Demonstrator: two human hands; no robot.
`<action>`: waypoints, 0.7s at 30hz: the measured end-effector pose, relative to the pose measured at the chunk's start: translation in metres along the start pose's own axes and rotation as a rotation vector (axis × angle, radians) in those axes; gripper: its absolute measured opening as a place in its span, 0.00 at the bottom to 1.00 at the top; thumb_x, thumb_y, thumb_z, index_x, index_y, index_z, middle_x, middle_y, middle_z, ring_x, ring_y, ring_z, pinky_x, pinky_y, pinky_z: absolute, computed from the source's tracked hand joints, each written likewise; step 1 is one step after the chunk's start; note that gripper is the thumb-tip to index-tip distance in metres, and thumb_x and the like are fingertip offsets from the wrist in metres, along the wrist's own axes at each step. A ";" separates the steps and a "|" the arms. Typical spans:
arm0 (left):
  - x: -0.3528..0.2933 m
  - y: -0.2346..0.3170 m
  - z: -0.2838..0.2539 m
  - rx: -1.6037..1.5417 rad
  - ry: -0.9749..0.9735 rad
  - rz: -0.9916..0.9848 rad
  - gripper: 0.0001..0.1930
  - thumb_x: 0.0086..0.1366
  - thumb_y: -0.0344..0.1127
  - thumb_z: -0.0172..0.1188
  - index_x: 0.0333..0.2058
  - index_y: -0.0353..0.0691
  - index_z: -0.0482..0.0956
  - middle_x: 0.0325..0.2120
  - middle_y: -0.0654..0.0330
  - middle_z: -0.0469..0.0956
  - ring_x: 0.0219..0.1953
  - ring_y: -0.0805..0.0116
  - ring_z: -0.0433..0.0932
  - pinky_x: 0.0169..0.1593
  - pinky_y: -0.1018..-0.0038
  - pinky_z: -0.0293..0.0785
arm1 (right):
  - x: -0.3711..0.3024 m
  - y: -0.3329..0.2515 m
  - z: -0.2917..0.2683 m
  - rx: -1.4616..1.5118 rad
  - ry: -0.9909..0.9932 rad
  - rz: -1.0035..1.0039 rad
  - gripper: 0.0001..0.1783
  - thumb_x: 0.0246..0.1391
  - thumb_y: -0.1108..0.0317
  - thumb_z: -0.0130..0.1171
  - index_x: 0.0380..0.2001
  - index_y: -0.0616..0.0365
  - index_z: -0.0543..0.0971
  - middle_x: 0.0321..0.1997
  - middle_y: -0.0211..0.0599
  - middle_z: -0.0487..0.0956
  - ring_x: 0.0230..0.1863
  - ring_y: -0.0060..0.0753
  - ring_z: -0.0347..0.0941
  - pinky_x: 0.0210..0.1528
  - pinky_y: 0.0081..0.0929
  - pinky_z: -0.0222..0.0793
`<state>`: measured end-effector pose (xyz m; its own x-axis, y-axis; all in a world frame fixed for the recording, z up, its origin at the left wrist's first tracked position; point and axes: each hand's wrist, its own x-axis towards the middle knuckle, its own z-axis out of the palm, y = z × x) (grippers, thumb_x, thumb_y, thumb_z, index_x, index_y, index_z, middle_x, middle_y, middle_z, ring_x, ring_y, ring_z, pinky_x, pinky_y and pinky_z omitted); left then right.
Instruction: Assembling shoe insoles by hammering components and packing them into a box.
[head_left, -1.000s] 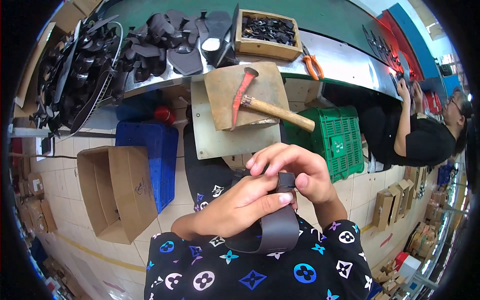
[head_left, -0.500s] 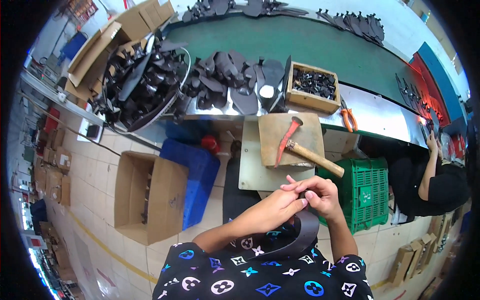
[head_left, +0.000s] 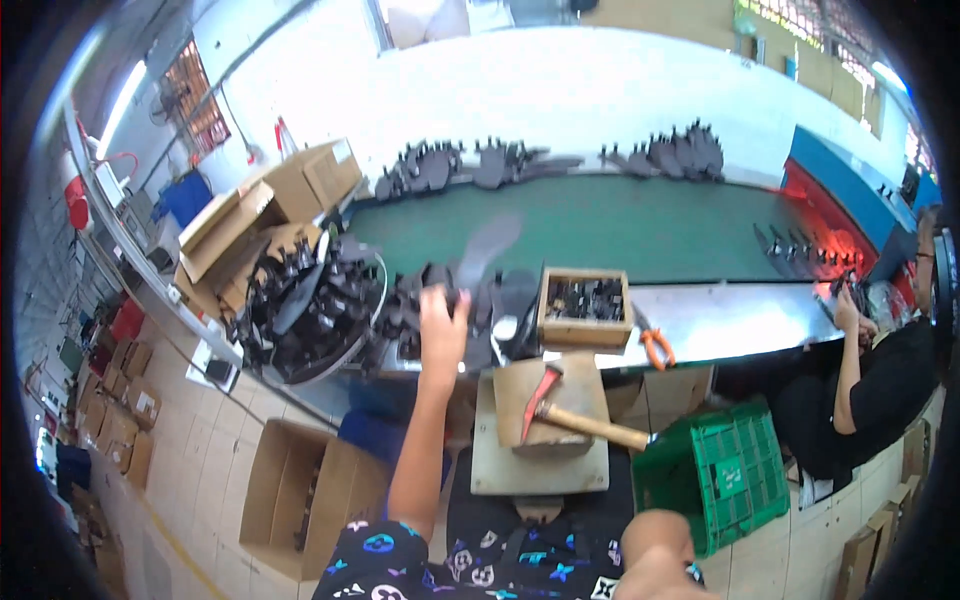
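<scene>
The left hand is at the pile of dark grey sole-shaped pieces, thumb and fingers apart; whether they grip a piece cannot be determined. The right hand is not visible. To the left hand's right stands a rectangular wooden box. Just beyond, a blurred grey elongated sole-shaped piece points away and rightward; the broad green surface extends behind it.

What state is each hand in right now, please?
Left hand: over the dark pieces; whether it holds one cannot be told.
Right hand: cannot be told; only bare right arm shows clearly, at the lower edge.
</scene>
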<state>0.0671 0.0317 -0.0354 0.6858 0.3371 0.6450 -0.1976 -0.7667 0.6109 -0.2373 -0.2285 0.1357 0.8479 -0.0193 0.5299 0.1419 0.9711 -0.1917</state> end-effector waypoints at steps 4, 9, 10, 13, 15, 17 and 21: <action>-0.050 -0.014 -0.005 0.115 -0.102 -0.033 0.22 0.64 0.47 0.58 0.51 0.39 0.73 0.49 0.52 0.75 0.54 0.52 0.71 0.56 0.55 0.62 | -0.013 0.015 0.004 0.165 0.139 -0.032 0.18 0.67 0.62 0.44 0.33 0.39 0.86 0.48 0.14 0.83 0.53 0.20 0.74 0.68 0.32 0.53; -0.142 -0.014 -0.042 0.067 -0.016 0.049 0.19 0.65 0.37 0.56 0.53 0.36 0.71 0.58 0.51 0.68 0.63 0.54 0.64 0.63 0.58 0.51 | -0.007 0.012 -0.051 -0.070 -0.327 0.044 0.18 0.67 0.63 0.44 0.32 0.41 0.85 0.46 0.19 0.84 0.50 0.24 0.77 0.67 0.34 0.56; -0.165 -0.018 -0.050 0.053 0.000 0.023 0.18 0.65 0.35 0.55 0.51 0.36 0.71 0.58 0.51 0.69 0.63 0.55 0.64 0.64 0.58 0.51 | -0.008 0.015 -0.060 -0.114 -0.391 0.028 0.18 0.67 0.63 0.44 0.32 0.42 0.85 0.45 0.19 0.84 0.49 0.25 0.77 0.67 0.34 0.56; -0.239 -0.041 -0.072 0.010 0.006 -0.134 0.19 0.64 0.33 0.55 0.53 0.34 0.69 0.57 0.49 0.69 0.63 0.52 0.64 0.64 0.58 0.52 | -0.007 0.037 -0.092 -0.242 -0.513 -0.085 0.18 0.66 0.63 0.45 0.32 0.43 0.85 0.44 0.22 0.84 0.47 0.28 0.79 0.66 0.36 0.58; -0.287 -0.061 -0.077 0.000 0.030 -0.300 0.22 0.64 0.33 0.55 0.55 0.33 0.67 0.57 0.48 0.68 0.63 0.51 0.63 0.64 0.56 0.53 | -0.001 0.060 -0.124 -0.467 -0.563 -0.100 0.13 0.62 0.64 0.51 0.34 0.57 0.83 0.37 0.42 0.84 0.41 0.39 0.80 0.61 0.42 0.64; -0.340 -0.075 -0.082 0.047 -0.115 -0.570 0.28 0.63 0.36 0.57 0.58 0.30 0.62 0.59 0.43 0.64 0.63 0.45 0.62 0.64 0.52 0.53 | 0.008 0.102 -0.171 -0.822 -0.672 0.041 0.24 0.62 0.58 0.51 0.52 0.68 0.73 0.52 0.57 0.77 0.50 0.52 0.75 0.59 0.51 0.65; -0.395 -0.101 -0.069 0.222 -0.522 -0.755 0.35 0.67 0.52 0.49 0.63 0.29 0.58 0.64 0.38 0.57 0.65 0.39 0.56 0.65 0.46 0.53 | 0.003 0.149 -0.241 -1.830 -0.864 0.184 0.17 0.55 0.76 0.52 0.49 0.65 0.77 0.53 0.50 0.78 0.58 0.54 0.71 0.64 0.44 0.61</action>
<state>-0.2329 0.0133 -0.3200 0.8155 0.5409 -0.2060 0.5282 -0.5499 0.6470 -0.0903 -0.1411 -0.0901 0.5718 0.6648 0.4808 0.8149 -0.3924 -0.4266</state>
